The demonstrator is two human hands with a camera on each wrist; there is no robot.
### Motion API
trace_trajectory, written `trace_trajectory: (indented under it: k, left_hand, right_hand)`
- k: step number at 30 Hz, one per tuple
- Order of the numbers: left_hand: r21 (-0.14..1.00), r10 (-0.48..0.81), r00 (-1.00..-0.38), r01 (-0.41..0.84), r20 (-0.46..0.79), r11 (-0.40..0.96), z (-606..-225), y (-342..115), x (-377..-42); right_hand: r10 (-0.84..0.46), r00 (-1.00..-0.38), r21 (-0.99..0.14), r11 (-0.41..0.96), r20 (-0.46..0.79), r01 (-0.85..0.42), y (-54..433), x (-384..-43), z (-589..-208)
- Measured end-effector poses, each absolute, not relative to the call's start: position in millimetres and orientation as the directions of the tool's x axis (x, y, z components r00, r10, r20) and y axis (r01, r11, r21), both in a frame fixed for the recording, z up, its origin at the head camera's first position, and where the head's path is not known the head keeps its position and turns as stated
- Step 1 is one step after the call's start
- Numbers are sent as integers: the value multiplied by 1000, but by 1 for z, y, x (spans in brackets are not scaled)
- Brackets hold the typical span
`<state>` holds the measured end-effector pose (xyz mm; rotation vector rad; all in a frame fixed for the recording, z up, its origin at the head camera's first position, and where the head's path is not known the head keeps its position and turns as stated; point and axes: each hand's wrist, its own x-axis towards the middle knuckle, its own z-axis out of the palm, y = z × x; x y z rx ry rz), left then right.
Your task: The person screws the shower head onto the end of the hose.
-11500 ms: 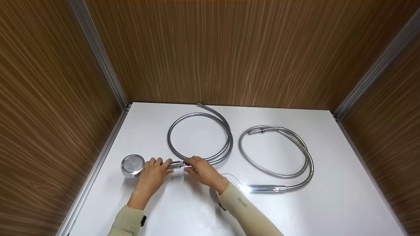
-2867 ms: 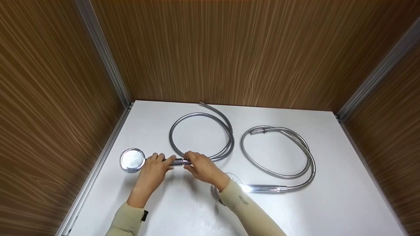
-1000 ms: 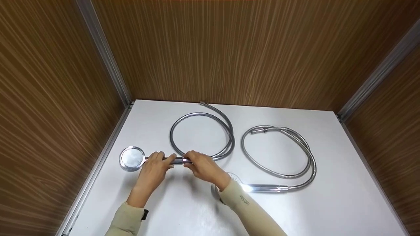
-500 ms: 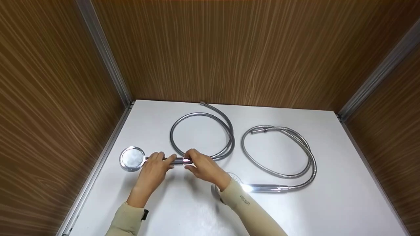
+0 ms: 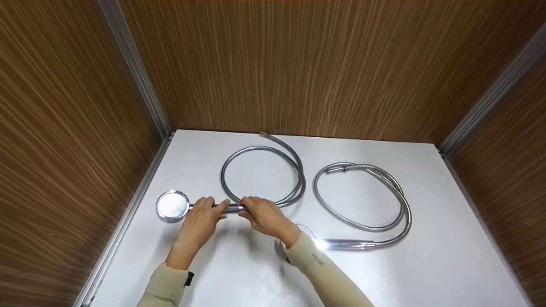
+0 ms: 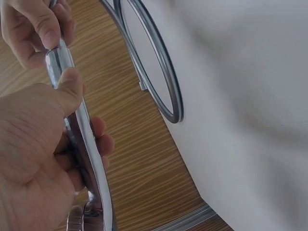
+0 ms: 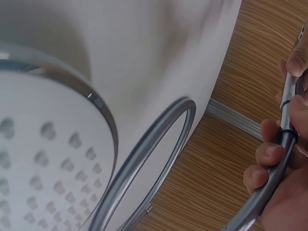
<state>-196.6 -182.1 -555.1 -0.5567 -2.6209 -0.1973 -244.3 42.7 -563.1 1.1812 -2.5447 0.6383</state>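
My left hand (image 5: 198, 224) grips the handle of a chrome shower head (image 5: 172, 206), whose round end points left. In the left wrist view the thumb lies along the shiny handle (image 6: 89, 144), with fingers curled round its far side. At the handle's right end, my right hand (image 5: 266, 218) pinches the end fitting of a grey metal shower hose (image 5: 258, 148). The right wrist view has handle and fitting in line, meeting at a thin seam, and the hose (image 7: 262, 197) bending away under the curled fingers. From there the hose runs into a loop on the white table.
A second shower head (image 5: 349, 244) lies right of my right forearm, partly hidden by the sleeve, its ribbed hose (image 5: 408, 213) coiled behind it. Its dotted spray face (image 7: 53, 144) looms close in the right wrist view. Wood-grain panels (image 5: 273, 68) wall the white table (image 5: 448, 256) on three sides.
Since the oldest frame, the held shower head has risen slightly and the silver gap at the hose joint has narrowed. Half a second ago the right fingers were looser; now they pinch the fitting again.
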Motion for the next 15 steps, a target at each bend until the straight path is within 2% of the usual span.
trace_trajectory:
  k: [4, 10, 15]
  left_hand:
    - [40, 352, -816, 415, 458, 909, -555, -182, -196]
    - [46, 348, -819, 413, 456, 910, -555, -182, -197]
    - [71, 343, -823, 416, 453, 906, -557, -182, -197]
  right_hand:
    - [-654, -654, -288, 588, 380, -756, 42, -244, -563]
    - [-647, -695, -388, 581, 314, -716, 42, -244, -561]
    - [-648, -689, -397, 568, 325, -721, 43, -245, -560]
